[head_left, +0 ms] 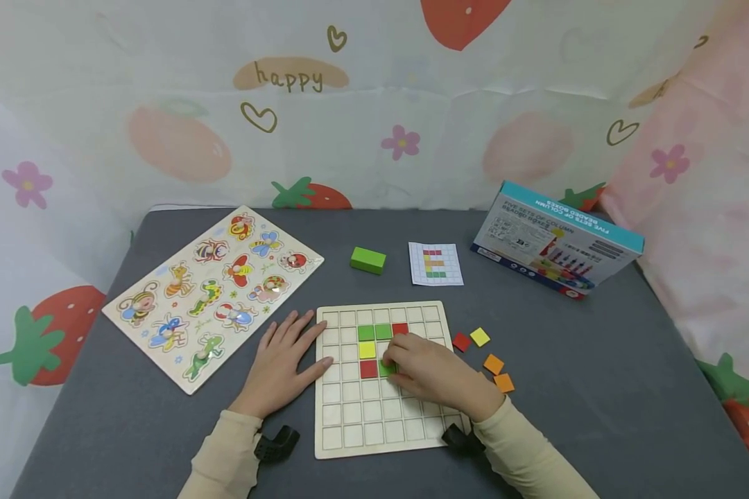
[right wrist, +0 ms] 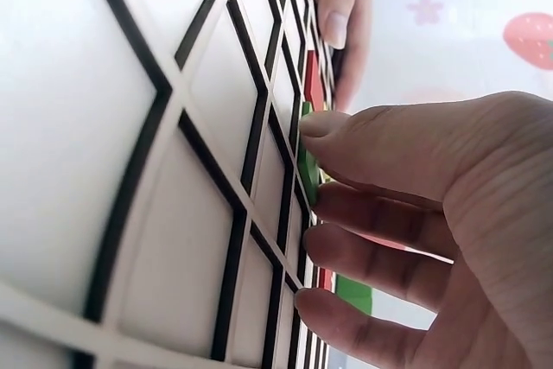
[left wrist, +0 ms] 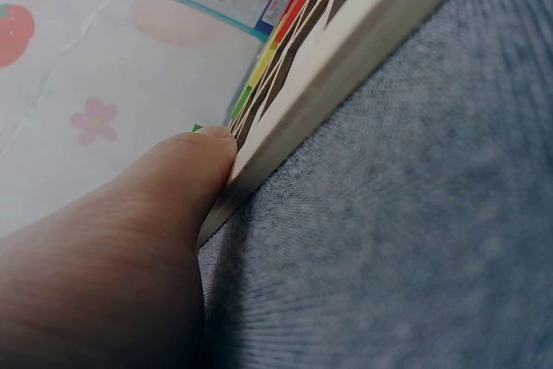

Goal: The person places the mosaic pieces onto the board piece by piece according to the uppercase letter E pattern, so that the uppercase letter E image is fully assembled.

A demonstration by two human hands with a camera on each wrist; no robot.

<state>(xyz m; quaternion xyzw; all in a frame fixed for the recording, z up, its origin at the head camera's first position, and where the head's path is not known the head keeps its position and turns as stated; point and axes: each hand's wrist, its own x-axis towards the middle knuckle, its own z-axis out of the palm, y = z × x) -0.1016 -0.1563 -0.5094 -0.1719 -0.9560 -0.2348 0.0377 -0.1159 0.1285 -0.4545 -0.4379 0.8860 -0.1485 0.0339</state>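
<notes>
A wooden grid board (head_left: 345, 438) lies on the table. Two green tiles and a red tile (head_left: 400, 328) sit in one row of its cells; below the left green one (head_left: 365, 333) come a yellow tile (head_left: 366, 350) and another red tile (head_left: 368, 369). Beside that lower red tile, my right hand (head_left: 433, 371) pinches a green square tile (right wrist: 308, 170) between thumb and fingertips, at its cell. My left hand (head_left: 281, 367) rests with fingers spread at the board's left edge, its thumb (left wrist: 203, 162) on the rim.
Loose red, yellow (head_left: 480, 337) and orange tiles (head_left: 503, 382) lie right of the board. Behind it are a green block (head_left: 368, 260) and a pattern card (head_left: 437, 274). An insect puzzle board (head_left: 187, 364) lies at left, a box (head_left: 537, 242) at back right.
</notes>
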